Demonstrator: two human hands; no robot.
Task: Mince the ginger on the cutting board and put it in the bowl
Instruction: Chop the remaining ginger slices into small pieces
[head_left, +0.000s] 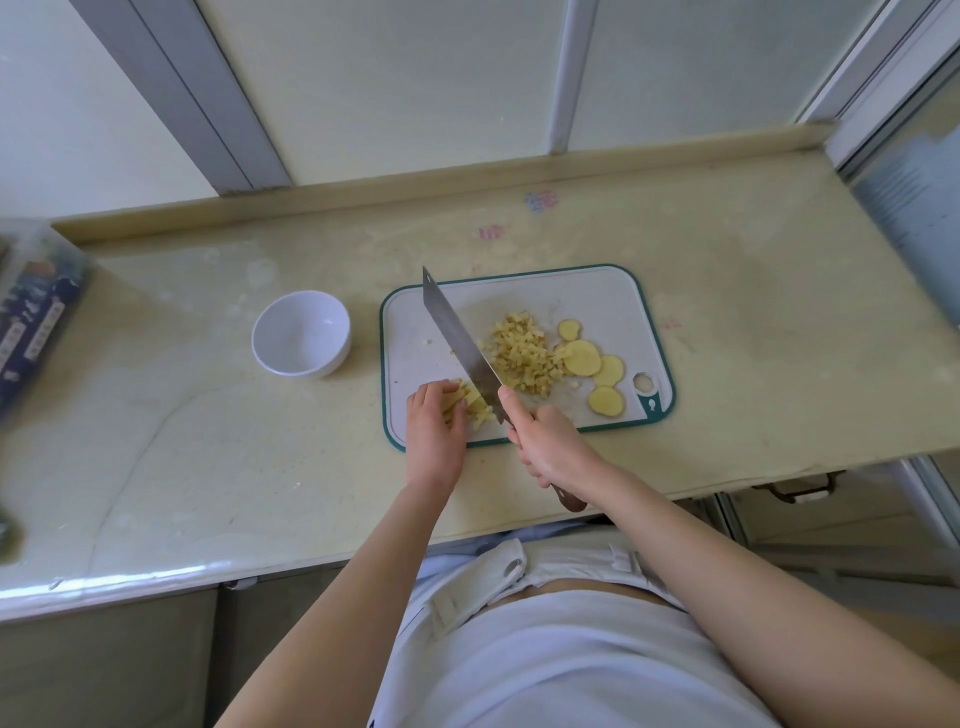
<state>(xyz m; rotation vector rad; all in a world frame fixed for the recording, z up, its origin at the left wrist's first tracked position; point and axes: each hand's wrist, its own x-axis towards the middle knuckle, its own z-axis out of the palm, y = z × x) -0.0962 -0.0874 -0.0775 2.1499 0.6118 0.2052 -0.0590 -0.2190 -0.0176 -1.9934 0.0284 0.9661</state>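
A white cutting board (613, 296) with a green rim lies on the counter. A pile of diced ginger (522, 353) sits at its middle, and several round ginger slices (582, 357) lie to the right of the pile. My left hand (434, 421) holds a bunch of ginger strips (470, 402) down at the board's near left corner, fingers curled over them. My right hand (550, 447) grips the handle of a broad knife (457, 343), whose blade slants across the board with its heel down at the strips. A white bowl (301, 332) stands left of the board and holds nothing.
A clear box with dark printed packets (31, 317) sits at the counter's far left edge. The counter's front edge runs just below my hands. A raised lip and window frames close off the back. A glass panel stands at the right.
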